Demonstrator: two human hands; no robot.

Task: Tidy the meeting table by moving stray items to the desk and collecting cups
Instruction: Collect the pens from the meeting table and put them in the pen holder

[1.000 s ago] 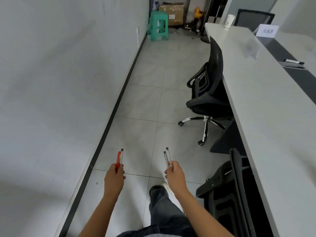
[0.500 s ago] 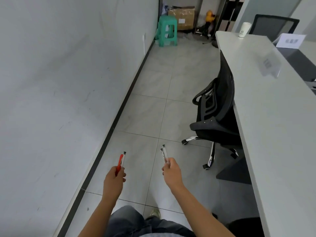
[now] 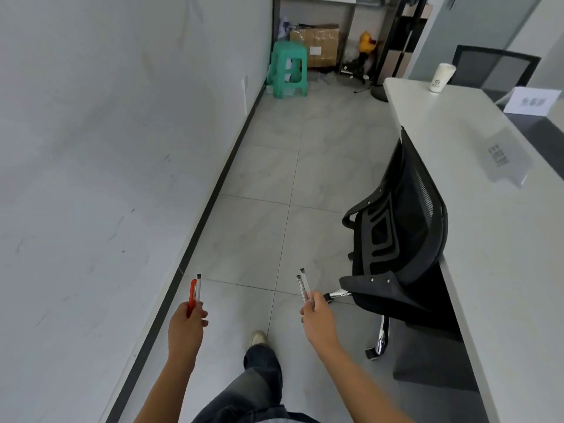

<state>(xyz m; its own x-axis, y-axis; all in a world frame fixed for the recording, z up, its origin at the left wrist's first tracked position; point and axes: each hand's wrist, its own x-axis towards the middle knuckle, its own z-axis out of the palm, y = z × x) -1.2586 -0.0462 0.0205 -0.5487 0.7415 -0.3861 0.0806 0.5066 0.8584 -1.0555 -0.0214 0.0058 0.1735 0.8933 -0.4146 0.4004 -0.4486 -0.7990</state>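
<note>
My left hand (image 3: 186,326) grips a red pen and a clear pen (image 3: 195,290), their tips pointing up and away from me. My right hand (image 3: 317,320) pinches two clear pens (image 3: 304,285) held side by side. Both hands hover over the tiled floor, in the aisle between the wall and the long white meeting table (image 3: 500,254). A white paper cup (image 3: 441,78) stands upright at the table's far end. Two name cards lie on the table: one (image 3: 531,100) near the far right edge, one (image 3: 503,157) closer to me.
A black mesh office chair (image 3: 399,254) is pushed against the table on my right. Another black chair (image 3: 491,67) stands behind the far end. Ahead, a green plastic stool (image 3: 288,70) and a cardboard box (image 3: 317,47) sit by the wall. My leg and shoe (image 3: 258,338) step forward.
I have walked forward along the aisle. The chair, cup and stool have come nearer in view, and one nearer chair has dropped out of sight. Both hands keep their pens.
</note>
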